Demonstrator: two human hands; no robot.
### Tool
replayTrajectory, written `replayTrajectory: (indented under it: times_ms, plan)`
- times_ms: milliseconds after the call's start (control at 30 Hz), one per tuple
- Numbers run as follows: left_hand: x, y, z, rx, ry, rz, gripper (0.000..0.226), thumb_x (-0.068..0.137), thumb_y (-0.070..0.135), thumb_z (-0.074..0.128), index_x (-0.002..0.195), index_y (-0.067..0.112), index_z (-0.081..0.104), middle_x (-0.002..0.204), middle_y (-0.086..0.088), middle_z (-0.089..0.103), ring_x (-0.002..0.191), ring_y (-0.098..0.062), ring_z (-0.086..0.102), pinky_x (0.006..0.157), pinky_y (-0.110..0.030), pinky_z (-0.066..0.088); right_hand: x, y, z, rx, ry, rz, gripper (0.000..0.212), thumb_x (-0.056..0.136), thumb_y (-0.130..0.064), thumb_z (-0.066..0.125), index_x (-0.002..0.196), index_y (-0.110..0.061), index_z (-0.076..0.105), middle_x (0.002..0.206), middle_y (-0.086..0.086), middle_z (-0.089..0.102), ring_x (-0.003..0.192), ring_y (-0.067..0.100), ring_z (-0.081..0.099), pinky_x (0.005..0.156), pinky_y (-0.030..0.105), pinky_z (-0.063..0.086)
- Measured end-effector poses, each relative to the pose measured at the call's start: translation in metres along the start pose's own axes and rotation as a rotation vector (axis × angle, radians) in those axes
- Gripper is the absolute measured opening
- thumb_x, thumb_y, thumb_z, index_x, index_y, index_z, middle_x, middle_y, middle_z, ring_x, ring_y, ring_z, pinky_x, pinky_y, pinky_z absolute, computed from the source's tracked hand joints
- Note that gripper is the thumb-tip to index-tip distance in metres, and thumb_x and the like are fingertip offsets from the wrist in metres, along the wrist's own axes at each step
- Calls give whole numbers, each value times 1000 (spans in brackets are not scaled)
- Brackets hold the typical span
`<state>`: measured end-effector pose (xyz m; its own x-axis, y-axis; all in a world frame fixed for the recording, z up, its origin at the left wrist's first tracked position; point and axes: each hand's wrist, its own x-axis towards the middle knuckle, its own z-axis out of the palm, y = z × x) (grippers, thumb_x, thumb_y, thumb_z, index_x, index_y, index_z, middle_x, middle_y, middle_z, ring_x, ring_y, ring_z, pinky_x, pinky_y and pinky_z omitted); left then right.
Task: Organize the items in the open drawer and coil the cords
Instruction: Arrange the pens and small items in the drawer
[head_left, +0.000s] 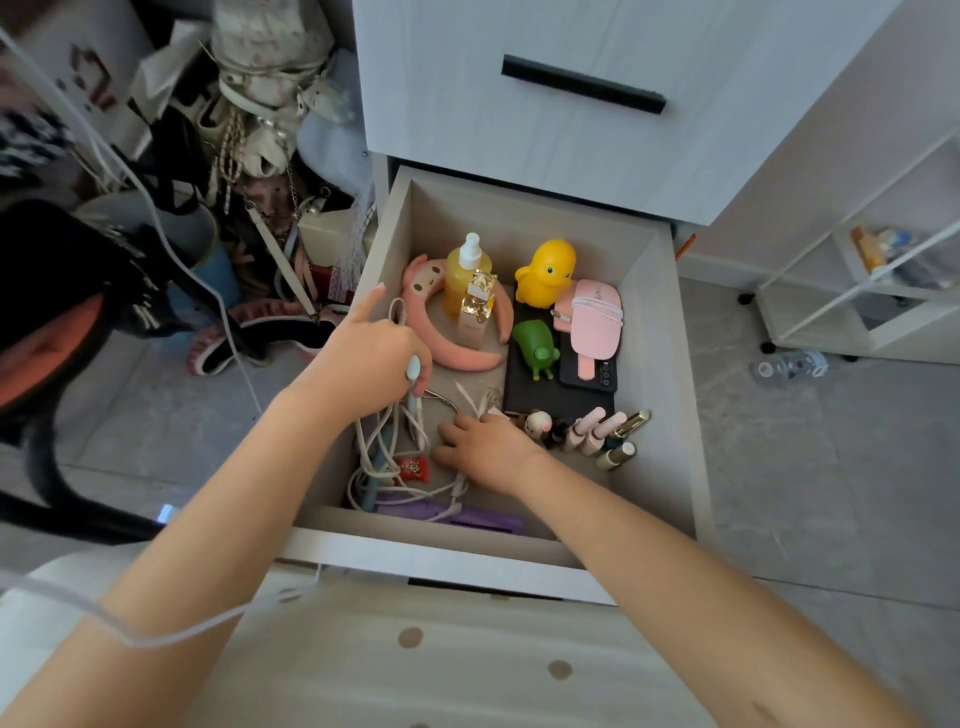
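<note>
The open drawer (654, 332) holds a tangle of white cords (382, 470) at its front left. My left hand (371, 358) is raised over the drawer's left side and grips white cord strands that hang down into the tangle, with its index finger pointing out. My right hand (485, 449) lies low in the drawer on the cords near a red candy wrapper (413, 467); its fingers are curled, and what they hold is hidden. A purple flat item (467, 517) lies under the cords at the front.
At the back are a pink headband (457, 353), a yellow spray bottle (465, 270), a yellow duck (548, 270), a green figure (535, 348), a pink power bank (592, 325) and a black phone (550, 400). Several nail polish bottles (602, 434) lie at the right. Bags clutter the left.
</note>
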<state>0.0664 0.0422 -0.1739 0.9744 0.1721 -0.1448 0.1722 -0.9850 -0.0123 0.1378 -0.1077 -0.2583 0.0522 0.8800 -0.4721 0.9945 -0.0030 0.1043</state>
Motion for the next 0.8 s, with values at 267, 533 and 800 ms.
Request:
replayTrajectory:
  times_ms: [267,533,800]
  plan:
    - [1,-8,8,-27,58,20,37,86,5,45,65,32,60,49,17,43,71,-6,57,117,-30,-8,-5,3,-2,122,224,-37,34,85,1,51,118,-6,57,117,15,54,111,34,51,73,42,43]
    - [0,-12,9,-95,83,-23,38,87,7,46,65,32,63,56,20,52,77,-4,58,113,-25,-14,-9,20,-19,586,258,167,22,83,0,52,100,-9,63,92,10,66,88,29,61,71,40,49]
    - [0,-16,11,-151,89,-42,38,82,4,47,63,34,62,73,11,69,86,-3,61,108,-20,-20,-15,28,-30,956,421,135,24,82,1,59,100,-9,71,95,1,67,88,10,58,78,26,45]
